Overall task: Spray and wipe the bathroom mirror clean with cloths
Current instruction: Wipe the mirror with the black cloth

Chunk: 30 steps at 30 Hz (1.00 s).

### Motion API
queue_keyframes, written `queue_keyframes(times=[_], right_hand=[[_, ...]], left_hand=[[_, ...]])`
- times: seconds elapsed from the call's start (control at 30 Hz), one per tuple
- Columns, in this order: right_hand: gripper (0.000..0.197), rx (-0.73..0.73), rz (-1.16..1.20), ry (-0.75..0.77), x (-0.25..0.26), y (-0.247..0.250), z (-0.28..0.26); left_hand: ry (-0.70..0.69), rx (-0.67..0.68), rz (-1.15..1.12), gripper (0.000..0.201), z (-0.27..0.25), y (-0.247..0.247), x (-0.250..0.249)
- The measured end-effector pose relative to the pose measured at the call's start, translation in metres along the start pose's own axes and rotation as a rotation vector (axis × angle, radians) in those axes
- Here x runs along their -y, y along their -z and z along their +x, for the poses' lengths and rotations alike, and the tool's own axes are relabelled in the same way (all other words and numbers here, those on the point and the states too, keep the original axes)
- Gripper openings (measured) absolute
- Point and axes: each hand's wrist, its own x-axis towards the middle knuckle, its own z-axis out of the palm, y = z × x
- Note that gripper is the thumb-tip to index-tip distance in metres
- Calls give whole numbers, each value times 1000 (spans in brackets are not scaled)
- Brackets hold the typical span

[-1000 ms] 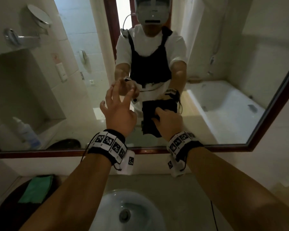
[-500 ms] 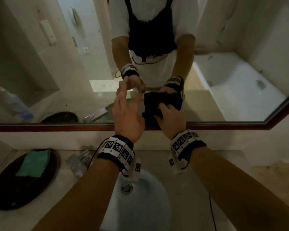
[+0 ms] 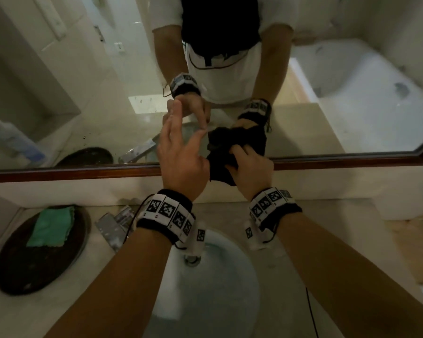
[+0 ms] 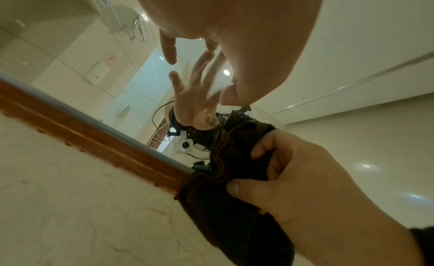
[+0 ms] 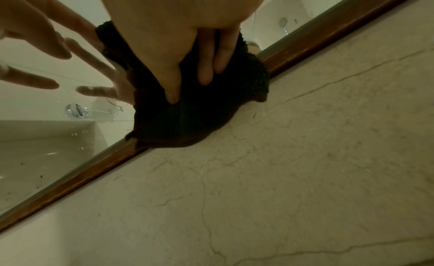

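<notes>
The mirror [image 3: 88,76] in its brown wooden frame [image 3: 71,173] fills the upper head view. My left hand [image 3: 181,128] is flat against the glass near the bottom edge, fingers straight and spread, holding nothing. Beside it on the right, my right hand [image 3: 239,154] grips a bunched dark cloth [image 3: 220,167] that lies over the glass and the lower frame. In the left wrist view the thumb and fingers of my right hand [image 4: 293,177] curl into the dark cloth [image 4: 225,205]. The right wrist view shows my fingers [image 5: 206,71] pressing the dark cloth [image 5: 199,119].
A green cloth [image 3: 50,226] lies on a dark oval tray [image 3: 22,269] at the left of the counter. The white basin [image 3: 217,289] is below my wrists, with a chrome faucet [image 3: 117,223] behind it. A spray bottle shows only as a reflection [image 3: 12,140].
Both hands have slid down the glass to the lower frame. The dark cloth is more bunched in my right hand. The view has tilted down towards the basin.
</notes>
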Motion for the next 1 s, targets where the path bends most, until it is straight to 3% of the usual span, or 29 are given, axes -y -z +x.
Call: queue_keyframes(times=[0.2, 0.43, 0.57, 0.73, 0.87, 1.0], right_hand=[[8, -40, 46, -36, -10, 4, 3], [12, -56, -12, -82, -75, 42, -2], [20, -137, -80, -172, -137, 64, -17], [20, -281, -122, -154, -191, 84, -29], [16, -291, -54, -161, -182, 82, -26], [19, -126, 10, -134, -133, 77, -2]], left_hand=[[69, 64, 84, 49, -1, 0, -7], [82, -29, 1, 41, -1, -8, -19], [137, -94, -56, 51, 3, -15, -34], [188, -208, -220, 66, -5, -31, -48], [195, -222, -252, 77, -11, -38, -53], [240, -168, -244, 78, -10, -35, -55]])
